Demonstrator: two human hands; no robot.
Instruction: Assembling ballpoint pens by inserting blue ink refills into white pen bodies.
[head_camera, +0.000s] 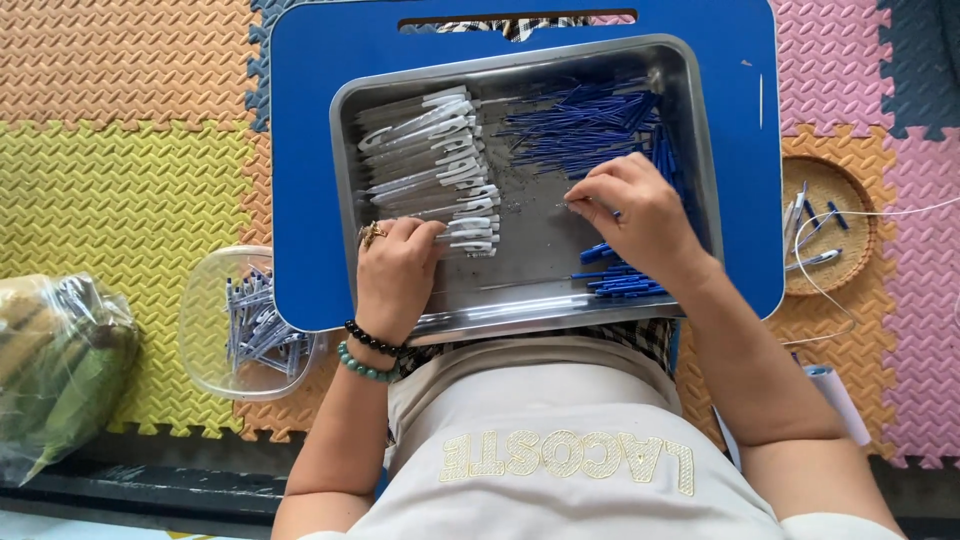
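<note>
Foam mats under a blue lap board (300, 200), steel tray (520, 60) on it; I see my left hand (398, 275) grasping white caps (440, 165) stacked left, right hand (640, 215) pinching one thin blue refill (585, 130), piles kept apart for quick picking.

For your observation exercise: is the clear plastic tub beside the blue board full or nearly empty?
Partly filled: the clear tub holds one loose pile of pens, with bare bottom showing.

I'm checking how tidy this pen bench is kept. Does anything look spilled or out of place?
Mostly orderly. In the metal tray, white barrels lie stacked, but the blue refills sprawl loosely, with a separate clump near the front edge.
</note>
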